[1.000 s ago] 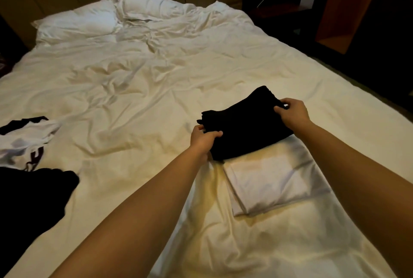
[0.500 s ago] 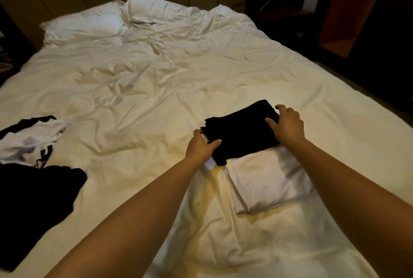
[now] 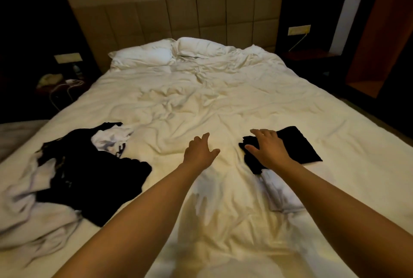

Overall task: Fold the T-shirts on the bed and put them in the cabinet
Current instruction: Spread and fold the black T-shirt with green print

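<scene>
Half-seen things on my bed

My right hand covers the near-left part of the folded black T-shirt, and my right forearm crosses the folded white T-shirt beneath it — only a blurred strip shows. The unfolded pile runs off the left edge; how many shirts lie in it I cannot tell. The nightstand clutter is too dim to name — the cabinet is cut by the right edge.
</scene>
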### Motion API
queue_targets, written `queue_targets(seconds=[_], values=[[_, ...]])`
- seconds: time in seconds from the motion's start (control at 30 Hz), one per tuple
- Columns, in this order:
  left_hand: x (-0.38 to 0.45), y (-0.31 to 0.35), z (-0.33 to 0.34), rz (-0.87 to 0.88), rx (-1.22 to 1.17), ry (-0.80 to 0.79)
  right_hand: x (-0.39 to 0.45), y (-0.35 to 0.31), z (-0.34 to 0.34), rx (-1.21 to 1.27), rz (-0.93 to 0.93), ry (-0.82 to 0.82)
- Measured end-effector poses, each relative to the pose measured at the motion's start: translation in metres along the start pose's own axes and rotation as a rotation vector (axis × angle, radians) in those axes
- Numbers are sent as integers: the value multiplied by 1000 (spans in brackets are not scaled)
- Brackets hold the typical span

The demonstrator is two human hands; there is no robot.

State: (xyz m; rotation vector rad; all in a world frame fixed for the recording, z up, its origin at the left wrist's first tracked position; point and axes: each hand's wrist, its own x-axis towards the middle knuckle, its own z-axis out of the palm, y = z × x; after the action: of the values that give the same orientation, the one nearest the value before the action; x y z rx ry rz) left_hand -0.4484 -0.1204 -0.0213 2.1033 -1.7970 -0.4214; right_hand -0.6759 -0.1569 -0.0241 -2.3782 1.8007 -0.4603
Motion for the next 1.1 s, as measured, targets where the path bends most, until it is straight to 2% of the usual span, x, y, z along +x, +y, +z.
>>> queue_targets(seconds=[0.17,0.37,0.73,0.93,1.1], values=[[-34,-54,-48,-10,96,80,-9,-76,-4,-25,-94,8],[-82,-132,-80,-108,185,119,-18,-175,2,-36,-231,-32],[-147,-278,-145,-288,118,221,-34,-342,59,-59,-472,-130],[-162,-338,-137,-311,38,229,-37,-392,102,-103,-542,-175],[-153,-372,-121,-272,-29,248,-24,-414,135,-88,-508,-228]])
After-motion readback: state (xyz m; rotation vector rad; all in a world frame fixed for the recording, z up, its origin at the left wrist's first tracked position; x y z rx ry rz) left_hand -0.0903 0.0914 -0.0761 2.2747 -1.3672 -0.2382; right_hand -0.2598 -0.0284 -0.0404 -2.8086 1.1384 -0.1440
